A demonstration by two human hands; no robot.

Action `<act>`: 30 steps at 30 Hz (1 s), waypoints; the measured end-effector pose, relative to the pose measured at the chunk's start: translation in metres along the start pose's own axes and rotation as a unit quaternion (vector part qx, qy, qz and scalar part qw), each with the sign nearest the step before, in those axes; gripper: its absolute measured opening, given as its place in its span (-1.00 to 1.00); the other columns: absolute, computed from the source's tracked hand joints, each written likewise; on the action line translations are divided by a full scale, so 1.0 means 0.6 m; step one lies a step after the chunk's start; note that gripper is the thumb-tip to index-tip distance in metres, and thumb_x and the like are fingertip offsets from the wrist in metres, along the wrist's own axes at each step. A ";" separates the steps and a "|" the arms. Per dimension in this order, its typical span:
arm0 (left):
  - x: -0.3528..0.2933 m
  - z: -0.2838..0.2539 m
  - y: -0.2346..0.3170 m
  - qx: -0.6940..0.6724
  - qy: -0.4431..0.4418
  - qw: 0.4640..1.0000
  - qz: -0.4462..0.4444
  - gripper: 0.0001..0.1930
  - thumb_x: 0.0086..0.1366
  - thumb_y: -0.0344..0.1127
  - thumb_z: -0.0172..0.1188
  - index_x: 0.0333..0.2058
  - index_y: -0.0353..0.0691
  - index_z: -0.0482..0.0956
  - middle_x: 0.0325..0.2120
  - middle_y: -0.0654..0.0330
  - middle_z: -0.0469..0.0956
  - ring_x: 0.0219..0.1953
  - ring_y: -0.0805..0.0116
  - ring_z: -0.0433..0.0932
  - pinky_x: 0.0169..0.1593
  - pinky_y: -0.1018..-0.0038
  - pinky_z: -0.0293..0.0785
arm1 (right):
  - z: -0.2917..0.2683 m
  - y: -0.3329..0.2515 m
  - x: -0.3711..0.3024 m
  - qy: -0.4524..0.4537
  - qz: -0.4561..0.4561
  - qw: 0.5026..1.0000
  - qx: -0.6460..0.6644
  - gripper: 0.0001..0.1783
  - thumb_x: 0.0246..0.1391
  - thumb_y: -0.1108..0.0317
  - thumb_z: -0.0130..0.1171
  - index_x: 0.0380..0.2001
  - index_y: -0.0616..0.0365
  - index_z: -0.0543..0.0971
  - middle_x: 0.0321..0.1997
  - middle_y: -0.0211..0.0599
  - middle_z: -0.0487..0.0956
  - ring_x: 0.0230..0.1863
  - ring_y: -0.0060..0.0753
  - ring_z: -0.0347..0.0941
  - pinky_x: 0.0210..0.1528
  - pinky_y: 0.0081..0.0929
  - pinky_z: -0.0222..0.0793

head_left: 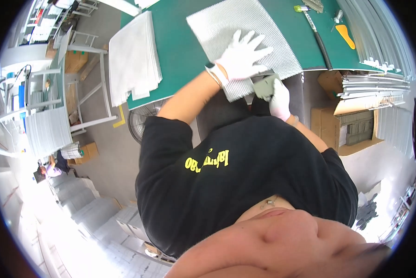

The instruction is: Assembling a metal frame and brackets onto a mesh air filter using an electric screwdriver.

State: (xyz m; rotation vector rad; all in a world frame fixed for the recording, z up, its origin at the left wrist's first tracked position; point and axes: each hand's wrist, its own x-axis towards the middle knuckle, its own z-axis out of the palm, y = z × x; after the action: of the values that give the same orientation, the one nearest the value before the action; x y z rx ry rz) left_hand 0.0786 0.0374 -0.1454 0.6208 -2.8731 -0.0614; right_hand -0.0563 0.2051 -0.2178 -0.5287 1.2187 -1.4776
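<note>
My left hand [244, 56], in a white glove, lies with its fingers spread on a silvery mesh panel [236, 21]. The panel rests at a slant on the green worktop [175, 41], and its near corner juts past the front edge. In my white-gloved right hand [280, 103] is a small grey-green block [265, 87], gripped at its right side. That block is at the panel's near edge, close to my body; whether they touch, I cannot tell.
White sheets [134, 55] are stacked at the left. A black-handled hammer [317, 37] and an orange scraper [345, 37] lie right, beside long pale strips [375, 32]. Below are a fan [143, 121] and a cardboard box [326, 127] of grey pieces. Another person [55, 167] is far left.
</note>
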 end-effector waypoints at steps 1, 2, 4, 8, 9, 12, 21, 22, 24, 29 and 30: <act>0.004 -0.005 0.039 -0.005 0.004 0.999 -0.031 -0.36 0.30 0.18 0.08 0.31 0.13 0.37 0.34 -0.11 0.23 0.37 -0.22 0.18 0.37 -0.28 -0.12 | -0.015 0.012 -0.004 0.063 -0.066 0.995 -0.029 -0.61 0.44 0.13 -0.12 -0.17 0.24 0.55 -0.36 -0.42 0.57 -0.43 -0.64 0.42 -0.36 -0.59 0.36; 0.001 -0.001 0.071 -0.003 0.010 0.999 -0.053 -0.38 0.30 0.15 0.08 0.30 0.13 0.38 0.33 -0.11 0.23 0.37 -0.23 0.16 0.38 -0.26 -0.13 | -0.026 0.026 -0.010 0.120 -0.128 0.983 -0.060 -0.60 0.45 0.13 -0.14 -0.19 0.23 0.55 -0.35 -0.43 0.56 -0.39 -0.62 0.43 -0.33 -0.57 0.38; -0.002 0.004 0.124 -0.030 0.026 0.995 -0.089 -0.40 0.31 0.09 0.08 0.29 0.10 0.39 0.32 -0.10 0.25 0.36 -0.24 0.16 0.39 -0.25 -0.14 | -0.030 0.003 -0.018 0.140 -0.069 0.988 -0.002 -0.61 0.46 0.14 -0.15 -0.22 0.20 0.55 -0.32 -0.46 0.54 -0.31 -0.64 0.43 -0.23 -0.56 0.39; 0.001 0.002 0.132 -0.044 0.022 0.993 -0.103 -0.42 0.31 0.03 0.09 0.29 0.07 0.39 0.31 -0.09 0.25 0.36 -0.27 0.15 0.39 -0.24 -0.14 | -0.061 0.000 0.005 0.030 -0.066 0.997 -0.014 -0.73 0.41 0.20 -0.02 -0.18 0.14 0.58 -0.26 -0.51 0.55 -0.23 -0.70 0.39 -0.16 -0.61 0.37; -0.002 0.003 0.129 -0.047 0.018 0.993 -0.107 -0.42 0.31 0.01 0.09 0.29 0.06 0.38 0.31 -0.09 0.26 0.35 -0.27 0.16 0.39 -0.24 -0.13 | -0.052 -0.026 0.000 0.008 -0.028 0.999 -0.019 -0.75 0.39 0.21 0.03 -0.19 0.15 0.58 -0.27 -0.51 0.55 -0.24 -0.70 0.40 -0.17 -0.61 0.37; -0.006 0.001 0.134 -0.056 0.010 0.992 -0.110 -0.42 0.30 -0.02 0.10 0.29 0.03 0.38 0.30 -0.11 0.26 0.34 -0.29 0.16 0.39 -0.24 -0.13 | -0.052 -0.049 -0.010 0.004 0.014 1.000 0.013 -0.77 0.33 0.23 0.13 -0.19 0.19 0.59 -0.28 -0.48 0.58 -0.27 -0.68 0.44 -0.20 -0.59 0.40; -0.007 -0.007 0.147 -0.066 0.003 0.992 -0.108 -0.40 0.28 -0.04 0.13 0.29 0.00 0.38 0.30 -0.14 0.24 0.34 -0.28 0.16 0.40 -0.23 -0.15 | -0.047 -0.041 -0.021 0.057 0.022 0.997 0.052 -0.82 0.27 0.34 0.19 -0.16 0.22 0.61 -0.24 -0.42 0.62 -0.25 -0.66 0.50 -0.20 -0.59 0.45; -0.007 -0.007 0.147 -0.065 0.003 0.992 -0.108 -0.40 0.28 -0.04 0.13 0.29 0.00 0.38 0.31 -0.14 0.24 0.34 -0.28 0.16 0.40 -0.23 -0.16 | -0.045 -0.040 -0.021 0.058 0.022 0.997 0.053 -0.82 0.27 0.34 0.19 -0.16 0.22 0.61 -0.24 -0.42 0.62 -0.25 -0.66 0.50 -0.20 -0.59 0.45; -0.007 -0.007 0.148 -0.063 0.001 0.992 -0.107 -0.40 0.28 -0.04 0.13 0.29 0.00 0.37 0.31 -0.14 0.24 0.34 -0.28 0.16 0.40 -0.23 -0.16 | -0.042 -0.038 -0.021 0.067 0.016 0.997 0.046 -0.84 0.28 0.35 0.18 -0.18 0.19 0.60 -0.26 -0.46 0.60 -0.27 -0.67 0.48 -0.21 -0.59 0.44; -0.008 -0.004 0.150 -0.044 -0.017 0.993 -0.111 -0.39 0.28 -0.02 0.12 0.29 -0.02 0.37 0.31 -0.14 0.23 0.35 -0.29 0.15 0.39 -0.24 -0.17 | -0.033 -0.020 -0.004 0.083 0.022 0.986 0.145 -0.86 0.30 0.33 0.15 -0.20 0.15 0.60 -0.30 -0.53 0.57 -0.30 -0.70 0.45 -0.24 -0.62 0.42; -0.007 -0.005 0.151 -0.045 -0.018 0.993 -0.109 -0.39 0.28 -0.02 0.12 0.29 -0.02 0.37 0.31 -0.14 0.23 0.35 -0.29 0.15 0.39 -0.24 -0.17 | -0.031 -0.024 -0.005 0.086 0.037 0.981 0.169 -0.85 0.31 0.31 0.15 -0.21 0.14 0.60 -0.31 -0.55 0.56 -0.31 -0.71 0.44 -0.25 -0.63 0.41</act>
State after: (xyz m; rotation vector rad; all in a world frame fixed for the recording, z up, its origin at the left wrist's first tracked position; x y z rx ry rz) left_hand 0.0463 0.1217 -0.1360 0.9216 -2.8054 -0.2359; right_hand -0.0775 0.2133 -0.2113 -0.1267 1.0733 -1.6485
